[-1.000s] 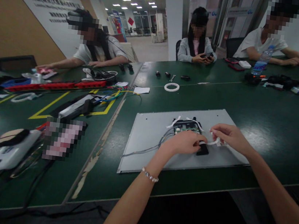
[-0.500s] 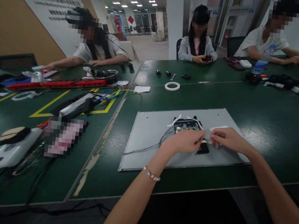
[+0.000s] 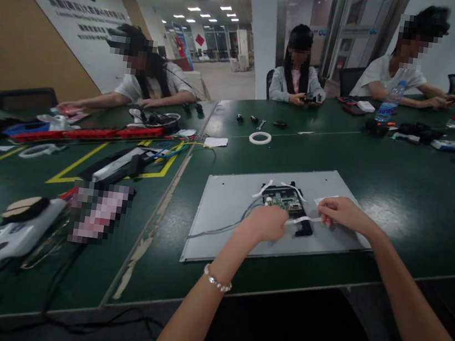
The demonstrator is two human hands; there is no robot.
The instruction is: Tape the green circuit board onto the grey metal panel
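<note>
A flat grey-white panel lies on the green table, carrying a green circuit board in a black frame. Between my two hands runs a narrow strip of white tape, stretched across the lower part of the frame. My left hand, a beaded bracelet at its wrist, is closed at the strip's left end and covers the board's lower left corner. At the right end, my right hand pinches the strip just above the panel. Other white tape pieces stick to the frame's upper corners. Grey cables lead off leftward.
Beyond the panel lie a white tape roll, a small wrench and several dark small parts. Leftward are a red power strip, a white device and loose cables. Water bottles stand at right; other people sit around the table.
My left hand has moved left, away from my right hand, so more of the tape strip and the board now shows. My right hand has stayed nearly in place.
</note>
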